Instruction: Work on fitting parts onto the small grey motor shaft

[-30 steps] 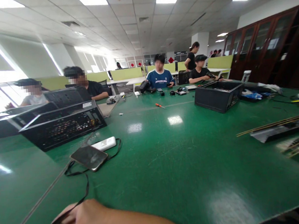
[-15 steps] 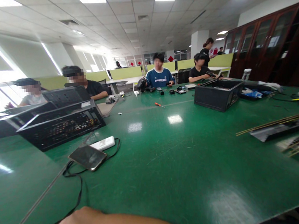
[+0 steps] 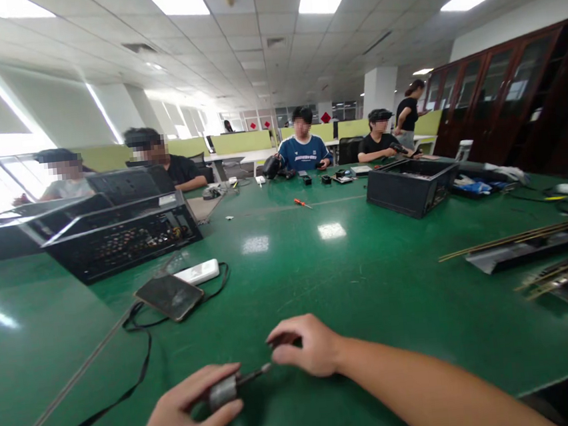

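My left hand (image 3: 190, 409) grips a short silver cylinder (image 3: 223, 393) between thumb and fingers, low in the head view. A thin dark rod (image 3: 252, 375) with a paler tip sticks out of it to the right; its exact kind is unclear. Just beyond that tip is my right hand (image 3: 309, 346), its thumb and fingers curved with a gap between them. Nothing shows clearly in that gap. Both hands are above the near part of the green table (image 3: 374, 318).
A phone (image 3: 170, 296), a white device (image 3: 198, 273) and a black strap lie left. Two black computer cases (image 3: 126, 245) (image 3: 412, 184) stand farther back. An orange screwdriver (image 3: 302, 202) lies mid-table. Metal strips (image 3: 533, 242) are at right. Several people sit across the table.
Earlier, one hand and a forearm lay across the bottom left. Now both hands are in view, the silver cylinder with its rod shows in my left hand, and my right hand is near the rod's tip.
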A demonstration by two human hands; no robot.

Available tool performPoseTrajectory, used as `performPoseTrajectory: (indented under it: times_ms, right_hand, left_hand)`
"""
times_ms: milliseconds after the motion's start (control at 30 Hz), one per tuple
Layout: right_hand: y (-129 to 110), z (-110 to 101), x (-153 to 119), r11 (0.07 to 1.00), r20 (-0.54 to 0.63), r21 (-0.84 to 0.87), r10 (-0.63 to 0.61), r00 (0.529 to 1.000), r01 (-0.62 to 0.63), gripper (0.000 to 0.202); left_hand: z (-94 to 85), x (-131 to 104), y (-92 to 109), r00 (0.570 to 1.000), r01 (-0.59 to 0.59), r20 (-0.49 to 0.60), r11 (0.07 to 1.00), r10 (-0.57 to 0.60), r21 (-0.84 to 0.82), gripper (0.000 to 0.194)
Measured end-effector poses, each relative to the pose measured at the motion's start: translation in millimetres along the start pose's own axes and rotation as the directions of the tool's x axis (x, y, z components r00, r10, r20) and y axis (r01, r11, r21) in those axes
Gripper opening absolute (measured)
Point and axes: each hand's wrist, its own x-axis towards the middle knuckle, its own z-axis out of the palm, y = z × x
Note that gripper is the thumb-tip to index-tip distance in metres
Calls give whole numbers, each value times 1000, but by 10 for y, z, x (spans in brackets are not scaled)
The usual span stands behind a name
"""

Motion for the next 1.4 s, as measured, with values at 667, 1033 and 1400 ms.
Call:
performPoseTrajectory:
  times_ms: [667, 1033, 1400]
  right_hand:
    - [429, -941, -160, 994, -207, -67, 65, 976, -81, 47]
    - [396, -901, -92, 971, -176, -234, -2, 984, -40, 20]
    - [364, -860, -68, 972, -180, -228, 15, 983, -56, 18]
  left_hand:
    - [1133, 1204, 407, 990, -101, 43, 895, 132, -434, 35]
    - [1145, 1237, 422, 971, -120, 140, 900, 194, -418, 36]
    - [1097, 1221, 428, 969, -122, 149, 907, 197, -404, 36]
